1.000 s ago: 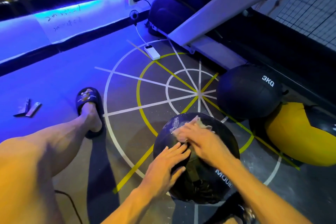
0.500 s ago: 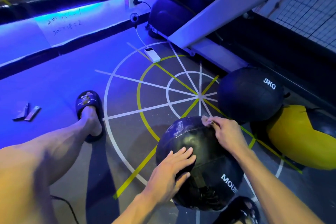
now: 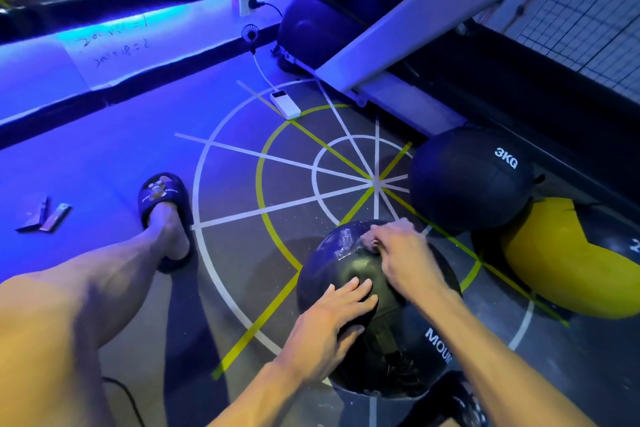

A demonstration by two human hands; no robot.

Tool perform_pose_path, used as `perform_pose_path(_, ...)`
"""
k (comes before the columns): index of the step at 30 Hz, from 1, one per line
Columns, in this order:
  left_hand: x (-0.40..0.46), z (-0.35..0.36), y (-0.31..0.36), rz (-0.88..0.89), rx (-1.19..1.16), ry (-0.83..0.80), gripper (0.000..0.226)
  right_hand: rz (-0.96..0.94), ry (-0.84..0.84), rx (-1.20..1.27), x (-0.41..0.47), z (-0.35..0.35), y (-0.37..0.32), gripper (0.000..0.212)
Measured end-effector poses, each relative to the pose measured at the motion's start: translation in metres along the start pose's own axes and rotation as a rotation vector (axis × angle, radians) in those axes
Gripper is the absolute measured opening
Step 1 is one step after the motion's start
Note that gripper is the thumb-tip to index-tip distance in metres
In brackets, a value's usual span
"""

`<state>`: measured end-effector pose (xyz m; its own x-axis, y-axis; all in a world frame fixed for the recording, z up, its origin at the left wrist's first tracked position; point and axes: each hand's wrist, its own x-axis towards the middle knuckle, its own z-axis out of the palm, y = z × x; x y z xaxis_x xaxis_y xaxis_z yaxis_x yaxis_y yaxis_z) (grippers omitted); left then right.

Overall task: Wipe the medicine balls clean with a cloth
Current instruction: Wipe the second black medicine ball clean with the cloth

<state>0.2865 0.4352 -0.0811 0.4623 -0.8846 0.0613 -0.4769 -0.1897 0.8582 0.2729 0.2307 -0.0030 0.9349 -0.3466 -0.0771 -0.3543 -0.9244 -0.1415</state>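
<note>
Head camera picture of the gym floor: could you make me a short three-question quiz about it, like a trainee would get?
1. True or false: the left hand lies flat on the black ball.
2. What is printed on the other black ball? A) 3KG B) 5KG C) 10KG
3. Fill in: the right hand holds a bunched ___ against the ball.

Key: 1 true; 2 A; 3 cloth.

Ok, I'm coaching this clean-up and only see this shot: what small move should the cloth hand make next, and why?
Probably sweep the cloth down toward the near side of the ball. The right hand pinches it near the ball's top, beside a wet-looking streak, while the dark panel below looks unwiped. The left hand lies flat on the ball, so it seems steadied for that stroke.
</note>
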Motion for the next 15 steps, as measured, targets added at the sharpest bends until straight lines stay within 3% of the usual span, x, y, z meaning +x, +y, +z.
perform_pose_path(4,-0.002,0.001,-0.001,-0.002,-0.001,0.016,0.049,-0.152,-0.121,0.005,0.002,-0.001,-0.024,0.021)
perform_pose_path(7,0.000,-0.002,0.000,-0.005,-0.020,0.010,0.050,-0.057,-0.098,0.078,0.001,-0.013,0.020,0.025)
perform_pose_path(11,0.003,0.000,0.002,0.008,-0.024,-0.002,0.050,0.172,-0.043,0.004,-0.008,-0.019,0.060,0.026)
perform_pose_path(15,0.003,-0.001,-0.004,-0.005,-0.019,0.019,0.051,0.037,-0.046,0.004,0.005,0.003,0.008,0.025)
